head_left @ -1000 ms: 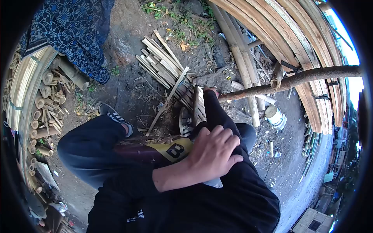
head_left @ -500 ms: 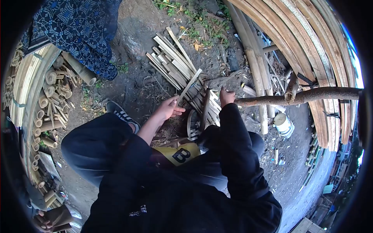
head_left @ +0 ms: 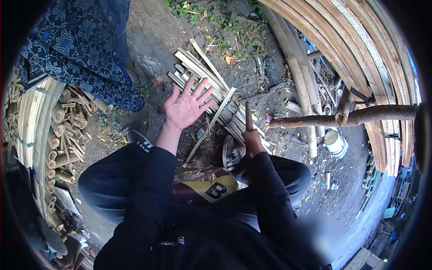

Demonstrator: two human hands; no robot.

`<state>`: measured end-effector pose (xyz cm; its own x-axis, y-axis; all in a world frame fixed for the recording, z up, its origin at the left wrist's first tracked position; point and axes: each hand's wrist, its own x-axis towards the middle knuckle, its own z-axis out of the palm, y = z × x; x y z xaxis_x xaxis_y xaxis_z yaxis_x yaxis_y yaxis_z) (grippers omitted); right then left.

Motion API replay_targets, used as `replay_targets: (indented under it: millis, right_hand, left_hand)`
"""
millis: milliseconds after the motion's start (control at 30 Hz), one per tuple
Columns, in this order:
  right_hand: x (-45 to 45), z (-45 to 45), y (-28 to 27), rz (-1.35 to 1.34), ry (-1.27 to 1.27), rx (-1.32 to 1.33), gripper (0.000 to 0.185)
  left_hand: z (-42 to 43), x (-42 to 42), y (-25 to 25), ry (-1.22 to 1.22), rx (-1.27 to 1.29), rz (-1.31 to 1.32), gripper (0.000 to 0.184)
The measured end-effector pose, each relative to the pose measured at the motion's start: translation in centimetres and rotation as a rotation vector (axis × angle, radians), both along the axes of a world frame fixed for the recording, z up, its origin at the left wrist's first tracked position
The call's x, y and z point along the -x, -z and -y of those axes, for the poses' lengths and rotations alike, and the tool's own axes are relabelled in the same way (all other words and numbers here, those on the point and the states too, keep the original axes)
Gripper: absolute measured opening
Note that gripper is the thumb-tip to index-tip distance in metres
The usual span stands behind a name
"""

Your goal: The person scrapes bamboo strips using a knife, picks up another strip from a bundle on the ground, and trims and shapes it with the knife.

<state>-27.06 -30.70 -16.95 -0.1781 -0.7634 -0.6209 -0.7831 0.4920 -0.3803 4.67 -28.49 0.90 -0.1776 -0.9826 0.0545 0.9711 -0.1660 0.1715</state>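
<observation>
Fingers of your right hand (head_left: pixel 254 141) are wrapped around one wooden shaft (head_left: pixel 249 114); those of your left hand (head_left: pixel 185 110) are spread apart, palm up, over the left edge of one bundle of split strips (head_left: pixel 218 92), too overlapped to count. Your shaft looks brown, narrow and rounded, standing near the bundle's right edge, its lower end hidden. Half a second ago your right hand was beside the tip of one thick branch (head_left: pixel 315 120), and your left was half curled. Farther out on the ground (head_left: pixel 342 198), two long bamboo poles (head_left: pixel 294 67) pass beneath the branch, with one white bucket (head_left: pixel 335 144) just right of them. One blue patterned cloth (head_left: pixel 76 54) hangs upper left.
</observation>
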Motion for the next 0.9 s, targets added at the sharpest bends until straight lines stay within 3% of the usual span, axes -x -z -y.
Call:
replay_targets:
  millis: [33, 100, 200, 300, 500, 600, 667, 700, 733, 767, 833, 900]
  right_hand:
    - [-1.3, 0.7, -6.5, -0.005, -0.094, -0.076, 0.059]
    - [-1.0, 1.5, -11.4, 0.105, -0.224, -0.047, 0.063]
    - [-1.3, 2.6, -20.3, 0.478, -0.183, 0.010, 0.072]
    - [-1.6, 3.4, -22.2, 0.711, 0.017, 0.038, 0.068]
    - [-2.7, 3.8, -22.3, 0.695, 0.076, 0.278, 0.070]
    - [-1.9, 4.6, -21.2, 0.711, 0.093, 0.269, 0.070]
    - [-1.8, 4.4, -21.9, 0.694, 0.051, 0.265, 0.070]
    - [-1.7, 4.4, -22.4, 0.679, 0.030, 0.259, 0.072]
    - [-1.5, 4.5, -22.4, 0.693, 0.030, 0.251, 0.072]
    - [-1.3, 4.8, -22.2, 0.707, 0.029, 0.246, 0.073]
    - [-1.2, 4.8, -22.7, 0.700, 0.011, 0.251, 0.073]
    - [-1.0, 5.0, -23.4, 0.592, -0.065, 0.313, 0.070]
  left_hand:
    - [0.3, 0.2, -2.5, 0.026, 0.078, -0.105, 0.083]
    - [0.9, 0.8, -6.5, 0.038, 0.186, -0.118, 0.086]
    - [1.8, 1.5, -9.1, 0.072, 0.272, -0.094, 0.089]
    - [2.1, 1.9, -10.4, 0.089, 0.336, -0.066, 0.090]
    - [2.5, 1.7, -10.7, -0.051, 0.258, 0.015, 0.095]
    - [3.6, 0.3, -8.1, -0.113, 0.093, 0.208, 0.091]
    - [6.1, -2.7, 0.0, -0.315, -0.541, 1.136, 0.059]
    - [6.6, -3.4, 3.1, -0.509, -0.810, 1.102, 0.048]
    - [6.8, -3.1, 4.2, -0.635, -1.008, 0.784, 0.033]
    - [6.8, -2.9, 5.5, -0.621, -1.010, 0.804, 0.033]
    - [6.6, -2.7, 8.4, -0.377, -0.888, 1.409, 0.016]
    - [7.2, -4.6, 12.2, -0.379, -0.780, 1.576, 0.015]
